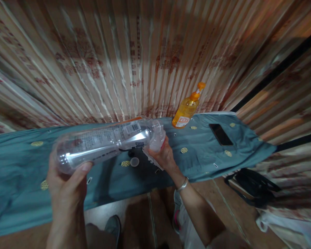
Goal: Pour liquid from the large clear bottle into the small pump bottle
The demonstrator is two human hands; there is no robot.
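Observation:
A large clear plastic bottle with a printed label lies almost sideways in the air above the cloth, its neck to the right. My left hand is wrapped round its base, thumb along the near side. At the neck, my right hand is closed on a crumpled whitish, translucent wad, which touches the bottle's mouth. Whether it is tissue or thin film I cannot tell. A pale, ragged-edged sheet hangs below those fingers. Under the bottle, a small round translucent cap lies on the cloth.
A teal patterned cloth covers the narrow table. An orange pump bottle stands at the back, with a dark phone to its right. Pleated curtains hang behind. A black bag sits low at the right.

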